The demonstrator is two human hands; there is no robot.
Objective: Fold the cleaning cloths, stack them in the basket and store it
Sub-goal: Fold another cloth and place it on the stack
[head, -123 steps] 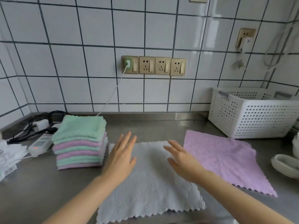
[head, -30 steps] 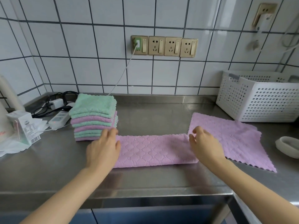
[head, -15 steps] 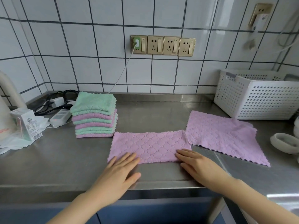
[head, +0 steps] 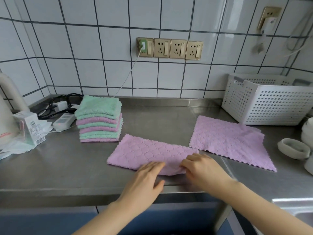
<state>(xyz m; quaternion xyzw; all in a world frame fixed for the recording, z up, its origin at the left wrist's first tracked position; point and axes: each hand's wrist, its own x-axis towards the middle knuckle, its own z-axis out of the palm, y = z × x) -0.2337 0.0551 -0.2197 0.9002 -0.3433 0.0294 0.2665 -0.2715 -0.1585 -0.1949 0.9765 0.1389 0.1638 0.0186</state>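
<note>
Pink and limp, the half-folded cloth (head: 152, 154) lies on the worktop (head: 50, 170) under both hands. The left hand (head: 145, 175) rests flat; the right hand (head: 201, 167) seems to pinch the near edge. Light, soft; grip its corners.

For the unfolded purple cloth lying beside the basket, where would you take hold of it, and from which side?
Probably the near scalloped edge of the unfolded purple cloth, pinched at its two front corners from the counter's front side. It lies flat and spread out; the white basket crowds its far edge, while the near corners lie clear on the steel counter.
</note>
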